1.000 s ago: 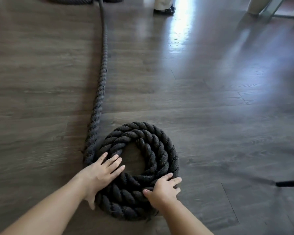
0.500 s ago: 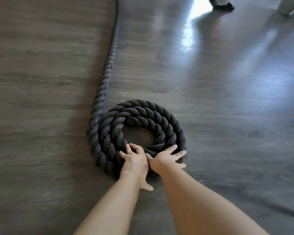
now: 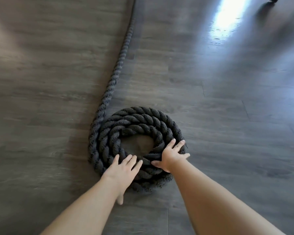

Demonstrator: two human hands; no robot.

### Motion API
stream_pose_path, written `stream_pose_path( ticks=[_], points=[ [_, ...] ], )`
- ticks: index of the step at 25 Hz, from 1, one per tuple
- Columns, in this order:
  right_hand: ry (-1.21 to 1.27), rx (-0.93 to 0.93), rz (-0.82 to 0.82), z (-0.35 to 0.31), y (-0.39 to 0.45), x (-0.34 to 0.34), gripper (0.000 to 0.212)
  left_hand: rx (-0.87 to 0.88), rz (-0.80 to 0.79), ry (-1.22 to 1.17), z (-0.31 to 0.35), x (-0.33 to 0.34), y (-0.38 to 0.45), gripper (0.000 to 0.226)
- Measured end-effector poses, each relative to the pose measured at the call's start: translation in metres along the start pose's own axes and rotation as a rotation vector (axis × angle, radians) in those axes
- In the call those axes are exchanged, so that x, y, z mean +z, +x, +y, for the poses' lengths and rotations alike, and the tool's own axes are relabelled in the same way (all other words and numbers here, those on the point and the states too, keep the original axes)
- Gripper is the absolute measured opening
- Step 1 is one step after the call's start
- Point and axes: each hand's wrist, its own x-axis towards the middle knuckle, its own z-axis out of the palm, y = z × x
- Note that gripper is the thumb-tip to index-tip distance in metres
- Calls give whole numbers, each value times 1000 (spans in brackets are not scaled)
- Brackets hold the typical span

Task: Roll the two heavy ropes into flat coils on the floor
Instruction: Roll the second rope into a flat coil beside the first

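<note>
With about three turns of the rope coiled flat at floor centre, left hand and right hand press it flat-fingered; the uncoiled tail toward 12 o'clock remains.

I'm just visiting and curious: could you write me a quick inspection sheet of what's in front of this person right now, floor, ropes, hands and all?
Surface: dark wood-plank floor, with a bright glare patch at top right.
Job's things: one thick dark rope, part wound into a flat coil with an open centre; its tail runs away to the top edge. A second rope: nothing seen.
Clutter: nothing seen.
Hands: left hand rests flat on the coil's near side; right hand lies spread on its right rim.
Cables: nothing seen.
Surroundings: a blurred dark shape at the top right corner, too unclear to name.
</note>
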Motion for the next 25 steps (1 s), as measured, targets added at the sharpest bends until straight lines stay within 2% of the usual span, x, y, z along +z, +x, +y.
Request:
stream_pose_path(
  ticks=[5,9,11,13,14,16,18,21,22,25],
  points=[
    [-106,-28,-3,-8,19,-23,128,-119,4,68,-60,-17,13,137],
    [-137,-110,37,-15,52,-60,121,-66,12,116,-97,-7,42,143],
    [-44,-135,135,-20,64,-65,112,-41,55,96,-100,-4,52,143],
    [128,-36,303,-37,62,-53,97,-63,69,85,-98,-21,63,143],
    [237,55,335,-51,58,-44,93,-85,44,64,-94,-32,72,142],
    [367,111,277,-81,55,-29,100,-175,1,-89,-84,-55,92,139],
    [319,70,212,-98,62,-24,112,-191,13,-192,-84,-78,108,125],
    [256,50,183,-102,81,-37,119,53,118,-40,-134,-104,117,92],
    [227,38,179,-101,85,-43,119,127,121,62,-160,-111,120,96],
    [98,-4,150,-105,100,-58,113,174,33,380,-244,-121,139,151]
  ],
)
